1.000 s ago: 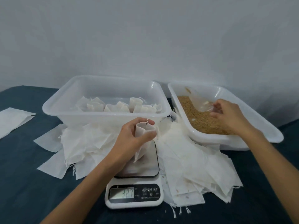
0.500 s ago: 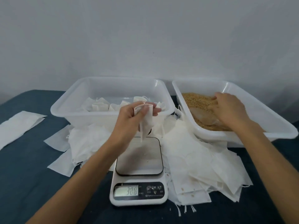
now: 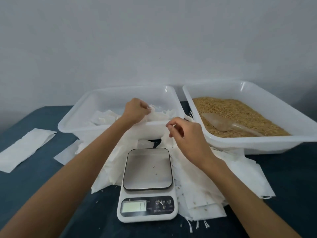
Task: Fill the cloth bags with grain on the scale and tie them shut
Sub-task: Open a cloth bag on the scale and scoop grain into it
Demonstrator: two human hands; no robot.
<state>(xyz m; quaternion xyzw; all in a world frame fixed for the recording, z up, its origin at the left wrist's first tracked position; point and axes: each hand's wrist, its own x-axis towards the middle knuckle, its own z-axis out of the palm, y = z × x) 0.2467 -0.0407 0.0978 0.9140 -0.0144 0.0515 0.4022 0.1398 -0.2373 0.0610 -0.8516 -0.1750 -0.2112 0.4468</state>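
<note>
Change: bag off the scale since half a second ago, now over the left tub; scoop let go, lying on the grain.
Left hand: my fingers pinch the bag's top above that tub's tied bags.
Right hand: loosely curled just right of the bag; whether it pinches the drawstring, cannot tell.
Scale: platform bare but for stray grains, empty bags piled around it.

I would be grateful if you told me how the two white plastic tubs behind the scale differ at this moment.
The left tub holds white cloth bags; the right tub holds loose brown grain with a clear scoop lying in it. The left hand grips a bag over the left tub, whereas no hand is over the right tub. Both are translucent white, rectangular and rest on the dark table.
</note>
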